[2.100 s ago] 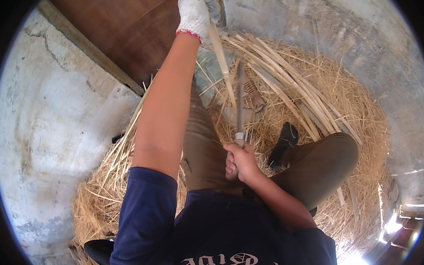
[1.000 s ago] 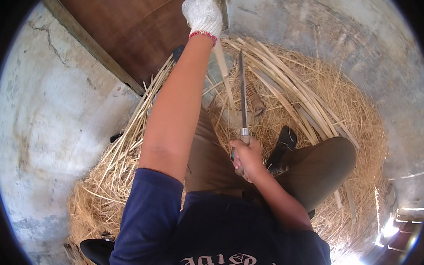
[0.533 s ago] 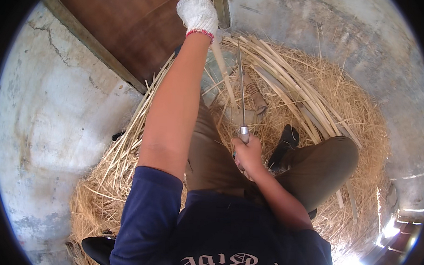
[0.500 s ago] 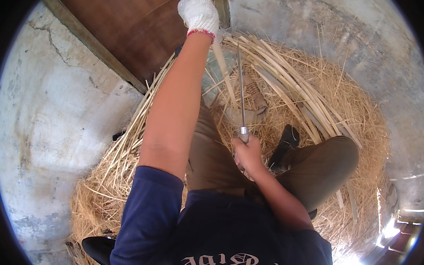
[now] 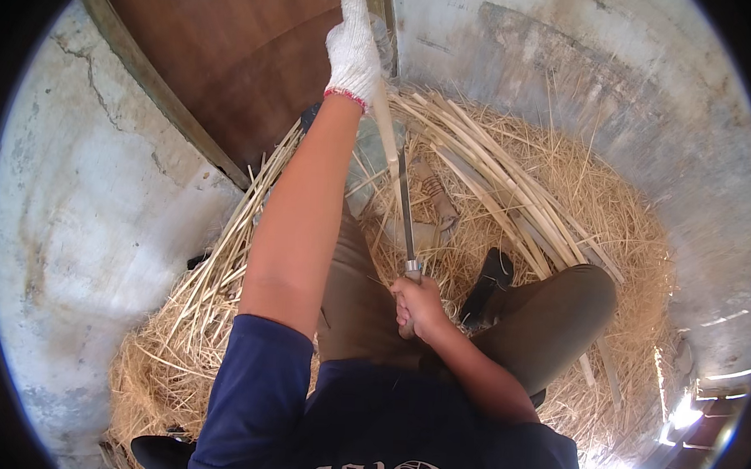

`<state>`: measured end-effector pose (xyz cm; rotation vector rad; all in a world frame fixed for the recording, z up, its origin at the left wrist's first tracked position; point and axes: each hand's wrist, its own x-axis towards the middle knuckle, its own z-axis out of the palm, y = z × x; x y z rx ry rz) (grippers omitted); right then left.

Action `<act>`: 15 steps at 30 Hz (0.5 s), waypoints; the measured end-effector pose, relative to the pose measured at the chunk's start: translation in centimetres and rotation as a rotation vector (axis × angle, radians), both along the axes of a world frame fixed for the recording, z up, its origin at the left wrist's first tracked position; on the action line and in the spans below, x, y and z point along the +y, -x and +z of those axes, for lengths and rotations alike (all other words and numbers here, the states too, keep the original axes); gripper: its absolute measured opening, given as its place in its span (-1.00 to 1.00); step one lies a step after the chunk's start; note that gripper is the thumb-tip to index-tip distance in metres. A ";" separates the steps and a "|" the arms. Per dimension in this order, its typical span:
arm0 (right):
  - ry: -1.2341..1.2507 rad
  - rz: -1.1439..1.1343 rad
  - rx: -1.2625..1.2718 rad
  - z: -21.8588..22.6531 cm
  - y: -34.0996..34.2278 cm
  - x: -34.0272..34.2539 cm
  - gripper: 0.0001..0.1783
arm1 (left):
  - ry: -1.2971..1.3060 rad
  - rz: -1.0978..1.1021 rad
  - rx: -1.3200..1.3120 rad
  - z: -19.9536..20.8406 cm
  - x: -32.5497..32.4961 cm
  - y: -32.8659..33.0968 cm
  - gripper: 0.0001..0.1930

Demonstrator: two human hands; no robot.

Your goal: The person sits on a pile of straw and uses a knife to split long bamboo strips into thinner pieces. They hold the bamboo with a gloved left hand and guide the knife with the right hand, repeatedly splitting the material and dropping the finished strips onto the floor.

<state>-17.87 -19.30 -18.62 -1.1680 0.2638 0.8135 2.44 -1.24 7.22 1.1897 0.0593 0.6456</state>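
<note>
My left hand [image 5: 352,57], in a white knit glove with a red cuff edge, is stretched far forward. It is closed round a long pale bamboo strip [image 5: 385,128] that slants down toward my lap. My bare right hand [image 5: 420,307] grips the handle of a long, narrow-bladed knife [image 5: 406,209] with a metal collar. The blade points away from me, and its upper part lies against the strip or just beside it; I cannot tell if they touch. Past the blade, a brown banded piece [image 5: 436,191] lies on the shavings by a flat greyish block [image 5: 409,234].
Split bamboo strips [image 5: 512,186] lie in a bundle at the right, and thinner strips [image 5: 240,220] at the left. Shavings [image 5: 619,220] cover the floor around my bent legs. A curved, stained wall [image 5: 584,67] surrounds me, with a brown door panel [image 5: 224,52] ahead on the left.
The knife has come toward me and left, and its blade now overlaps the strip instead of standing apart from it. My gloved hand sits slightly lower in view.
</note>
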 end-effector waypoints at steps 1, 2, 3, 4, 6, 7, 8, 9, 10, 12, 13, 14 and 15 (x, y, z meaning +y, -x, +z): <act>0.000 0.004 0.029 0.9 0.1 -0.3 -0.82 | 0.012 0.012 0.004 0.0 0.1 0.4 -0.27; 0.001 0.008 0.058 1.4 0.1 -0.5 -0.82 | 0.025 0.025 0.009 0.0 0.2 0.8 -0.28; 0.077 -0.016 -0.031 1.4 -0.1 -0.7 -0.82 | 0.010 0.029 0.030 0.0 0.1 1.0 -0.29; 0.151 -0.038 -0.109 1.3 0.1 -0.8 -0.82 | 0.004 0.020 0.033 -0.2 0.2 1.2 -0.29; 0.196 -0.051 -0.231 1.3 0.6 0.2 -0.82 | 0.099 0.039 -0.057 -0.7 1.6 0.1 -0.33; 0.190 -0.061 -0.278 1.6 0.5 0.1 -0.82 | 0.105 0.035 -0.062 -0.9 1.7 0.1 -0.33; 0.183 -0.071 -0.324 1.7 0.3 0.1 -0.82 | 0.110 0.030 -0.068 -1.0 1.9 0.2 -0.34; 0.187 -0.053 -0.284 1.7 0.1 0.4 -0.82 | 0.115 0.024 -0.073 -1.1 2.0 0.2 -0.34; 0.158 -0.012 -0.206 1.0 0.1 0.4 -0.81 | 0.123 0.038 -0.083 -1.4 2.2 0.1 -0.34; 0.093 0.070 -0.056 -0.7 -0.4 0.5 -0.80 | 0.129 0.067 -0.108 -1.7 3.0 -0.4 -0.34; 0.080 0.083 -0.027 -0.6 -0.4 0.6 -0.79 | 0.132 0.053 -0.117 -2.0 3.6 -0.6 -0.34; 0.066 0.096 0.002 -0.3 -0.4 0.7 -0.78 | 0.134 0.039 -0.126 -2.2 4.2 -0.9 -0.33; 0.051 0.110 0.030 -0.1 -0.5 0.7 -0.76 | 0.135 0.025 -0.135 -2.4 4.7 -1.1 -0.33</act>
